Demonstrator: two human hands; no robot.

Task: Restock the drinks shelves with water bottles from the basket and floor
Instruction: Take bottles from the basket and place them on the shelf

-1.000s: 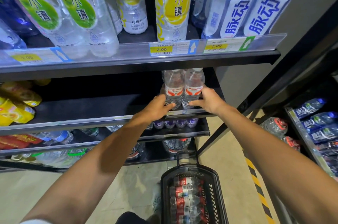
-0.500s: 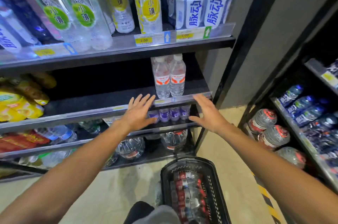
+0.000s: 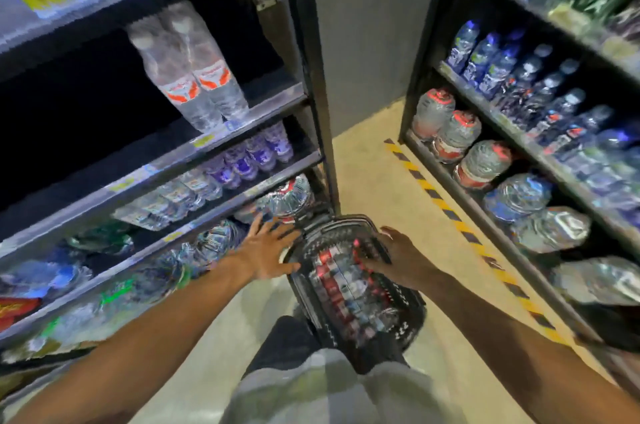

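Basket (image 3: 408, 316) bottles (image 3: 341, 280) blurred; right hand (image 3: 398, 262) grip unclear.

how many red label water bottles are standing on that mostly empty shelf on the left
2: the left bottle and the right bottle stand side by side at the shelf front; more may hide behind.

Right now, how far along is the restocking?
Done: two clear red-labelled water bottles stand on the otherwise dark middle shelf. In hand: nothing gripped; the left hand and right hand reach over the black plastic basket. Left: its many red-labelled bottles.
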